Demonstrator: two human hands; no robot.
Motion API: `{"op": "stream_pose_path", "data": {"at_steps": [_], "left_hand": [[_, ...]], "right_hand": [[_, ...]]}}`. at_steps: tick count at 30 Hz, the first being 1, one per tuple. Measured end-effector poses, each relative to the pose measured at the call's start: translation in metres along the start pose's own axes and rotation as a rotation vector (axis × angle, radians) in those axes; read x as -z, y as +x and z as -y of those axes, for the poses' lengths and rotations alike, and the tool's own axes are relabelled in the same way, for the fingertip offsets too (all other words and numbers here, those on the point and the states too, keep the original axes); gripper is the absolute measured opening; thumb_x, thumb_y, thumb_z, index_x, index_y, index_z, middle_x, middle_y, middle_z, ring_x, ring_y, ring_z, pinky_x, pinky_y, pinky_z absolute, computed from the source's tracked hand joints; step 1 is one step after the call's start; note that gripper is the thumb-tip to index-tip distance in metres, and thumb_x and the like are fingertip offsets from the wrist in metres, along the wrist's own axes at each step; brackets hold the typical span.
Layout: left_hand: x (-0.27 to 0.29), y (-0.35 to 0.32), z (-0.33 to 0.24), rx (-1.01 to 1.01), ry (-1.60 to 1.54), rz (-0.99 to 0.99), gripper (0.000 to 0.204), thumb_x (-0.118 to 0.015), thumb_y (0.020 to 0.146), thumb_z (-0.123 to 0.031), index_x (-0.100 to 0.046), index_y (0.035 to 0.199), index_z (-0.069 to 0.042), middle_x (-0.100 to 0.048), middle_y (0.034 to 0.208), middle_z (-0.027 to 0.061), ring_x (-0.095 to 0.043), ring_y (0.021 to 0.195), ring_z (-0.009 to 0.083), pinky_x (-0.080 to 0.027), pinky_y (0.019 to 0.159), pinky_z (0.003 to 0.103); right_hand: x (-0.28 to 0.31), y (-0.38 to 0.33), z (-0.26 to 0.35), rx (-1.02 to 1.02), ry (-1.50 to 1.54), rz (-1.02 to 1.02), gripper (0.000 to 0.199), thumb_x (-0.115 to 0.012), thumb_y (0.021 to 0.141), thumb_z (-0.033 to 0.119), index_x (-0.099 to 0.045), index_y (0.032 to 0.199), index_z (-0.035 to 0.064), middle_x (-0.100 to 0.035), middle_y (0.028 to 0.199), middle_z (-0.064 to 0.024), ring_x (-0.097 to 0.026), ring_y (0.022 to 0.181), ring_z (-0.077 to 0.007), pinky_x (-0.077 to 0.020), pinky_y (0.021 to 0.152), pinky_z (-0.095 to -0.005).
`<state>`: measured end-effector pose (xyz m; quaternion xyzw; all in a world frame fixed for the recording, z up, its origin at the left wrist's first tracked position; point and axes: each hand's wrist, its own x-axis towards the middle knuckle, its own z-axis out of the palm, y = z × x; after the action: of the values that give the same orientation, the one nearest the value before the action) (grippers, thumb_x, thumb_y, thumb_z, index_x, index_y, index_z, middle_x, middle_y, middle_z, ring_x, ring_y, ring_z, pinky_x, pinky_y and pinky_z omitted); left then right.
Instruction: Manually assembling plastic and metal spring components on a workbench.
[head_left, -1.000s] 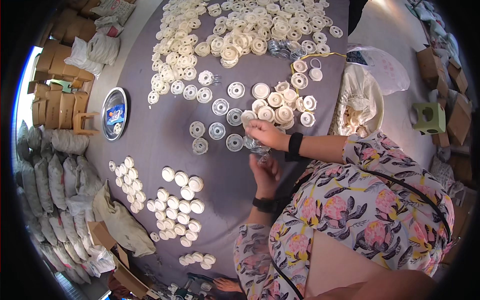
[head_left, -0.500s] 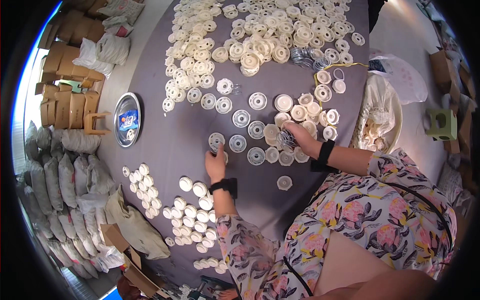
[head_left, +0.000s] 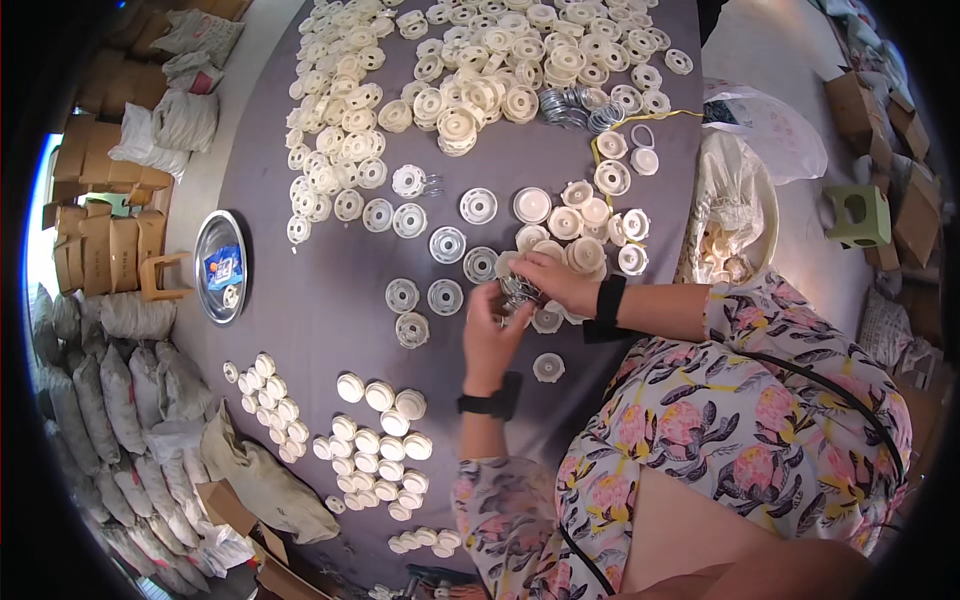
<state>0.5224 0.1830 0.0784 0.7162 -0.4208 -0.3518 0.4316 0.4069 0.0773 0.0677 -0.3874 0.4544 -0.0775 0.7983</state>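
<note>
A bundle of thin metal rings [head_left: 520, 288] is gripped in my right hand [head_left: 555, 280], over the near right of the table. Up against the same bundle is my left hand [head_left: 488, 335], its thumb and fingers closed around the near side; which rings it pinches is partly hidden. Round white plastic discs [head_left: 402, 295] lie flat to the left of my hands, several of them with a metal ring seated on top. Beneath and behind my right hand, cream plastic caps [head_left: 586, 255] sit in a cluster. A single disc [head_left: 548, 367] rests nearer to me.
Large heaps of white discs [head_left: 340, 110] cover the far table, with more metal rings [head_left: 566, 107] beside them. White round assemblies [head_left: 366, 443] stand in groups at the near left. A metal tray [head_left: 222, 308] holds a blue packet. Beyond the right edge is a sack of parts [head_left: 728, 225].
My left hand has left the white disc at the left and come right to meet the rings in my right hand. The whole view has shifted slightly.
</note>
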Motion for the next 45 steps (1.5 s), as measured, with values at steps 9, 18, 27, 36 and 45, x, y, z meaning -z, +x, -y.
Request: {"op": "stream_pose_path", "data": {"at_steps": [9, 18, 27, 36, 45], "left_hand": [[-0.078, -0.050, 0.016, 0.600, -1.199, -0.205, 0.027, -0.053, 0.090, -0.030, -0.053, 0.101, -0.005, -0.058, 0.085, 0.0048, -0.053, 0.065, 0.0112, -0.042, 0.056, 0.025], [-0.047, -0.049, -0.014, 0.419, -1.002, -0.240, 0.028, -0.056, 0.089, -0.022, -0.051, 0.108, -0.003, -0.059, 0.092, 0.0063, -0.059, 0.079, 0.0149, -0.048, 0.068, 0.026], [-0.017, 0.027, 0.053, 0.219, -0.326, -0.399, 0.024, -0.070, 0.078, -0.018, -0.057, 0.091, -0.002, -0.057, 0.082, 0.0018, -0.050, 0.066, 0.0081, -0.042, 0.058, 0.023], [0.058, 0.166, 0.113, -0.049, 0.481, -0.491, 0.023, -0.067, 0.074, -0.015, -0.057, 0.089, -0.001, -0.056, 0.086, 0.0101, -0.054, 0.079, 0.0234, -0.044, 0.072, 0.036], [0.060, 0.126, 0.109, 0.007, 1.018, -0.147, 0.022, -0.065, 0.073, -0.024, -0.062, 0.089, -0.009, -0.058, 0.093, 0.0078, -0.055, 0.089, 0.0288, -0.040, 0.080, 0.042]], "right_hand": [[0.006, -0.002, -0.031, 0.392, -0.024, -0.165, 0.032, -0.055, 0.086, 0.040, -0.053, 0.091, 0.0086, -0.050, 0.078, 0.0012, -0.048, 0.067, -0.0062, -0.0413, 0.053, -0.0226], [0.059, -0.005, -0.013, -0.083, -0.053, 0.145, 0.046, -0.054, 0.081, 0.051, -0.055, 0.106, 0.0129, -0.056, 0.086, -0.0004, -0.050, 0.064, -0.0105, -0.0383, 0.050, -0.0235], [0.069, -0.025, -0.013, -0.053, -0.156, 0.126, 0.041, -0.054, 0.081, 0.047, -0.060, 0.097, 0.0099, -0.055, 0.079, 0.0017, -0.051, 0.063, -0.0079, -0.0390, 0.048, -0.0233], [0.098, 0.003, -0.011, 0.034, 0.083, -0.057, 0.031, -0.051, 0.087, 0.037, -0.060, 0.097, 0.0088, -0.058, 0.083, -0.0002, -0.056, 0.068, -0.0082, -0.0435, 0.048, -0.0238], [0.084, 0.007, 0.011, -0.114, 0.073, -0.050, 0.035, -0.042, 0.089, 0.042, -0.059, 0.093, 0.0123, -0.055, 0.075, 0.0037, -0.050, 0.059, -0.0070, -0.0381, 0.047, -0.0231]]}}
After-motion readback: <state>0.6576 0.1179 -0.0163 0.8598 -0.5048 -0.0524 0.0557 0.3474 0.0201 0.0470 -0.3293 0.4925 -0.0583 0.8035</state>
